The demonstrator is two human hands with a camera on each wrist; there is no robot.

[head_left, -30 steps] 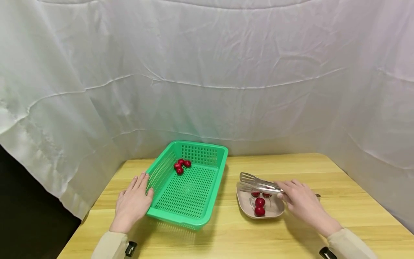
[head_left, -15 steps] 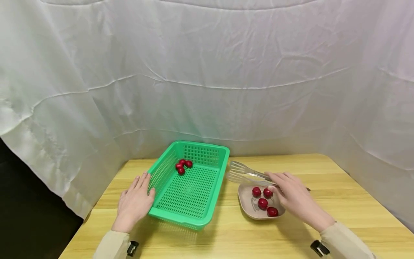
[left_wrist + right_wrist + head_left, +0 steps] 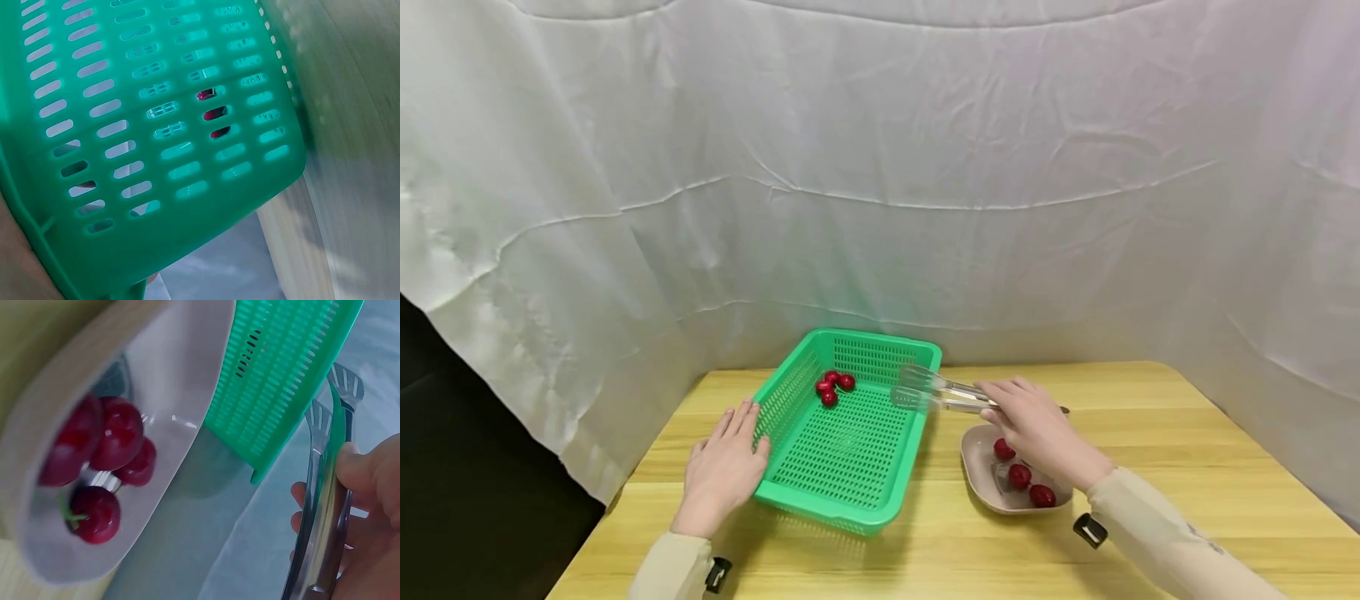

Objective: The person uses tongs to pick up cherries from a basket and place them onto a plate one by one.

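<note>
My right hand (image 3: 1037, 425) grips metal tongs (image 3: 951, 396) with slotted ends. In the head view these ends overlap the right side of a green plastic basket (image 3: 891, 492). No cherry shows between them in the right wrist view. My left hand (image 3: 724, 471) rests at the basket's left rim, fingers extended. Several dark red cherries (image 3: 829, 398) are grouped toward the basket's back left. More cherries (image 3: 117, 434), one with a green stem, lie in a shallow beige bowl (image 3: 981, 492). My right hand and forearm partly cover that bowl in the head view.
Both containers stand on a light wooden table (image 3: 925, 550), the bowl to the right of the basket. A pale hanging cloth (image 3: 880, 208) encloses the back and sides. Something dark (image 3: 467, 467) lies beyond the table's left edge.
My right hand has carried the tongs left and away from me, from above the bowl to the basket's right side. Cherries in the bowl have shifted. My left hand stays at the basket.
</note>
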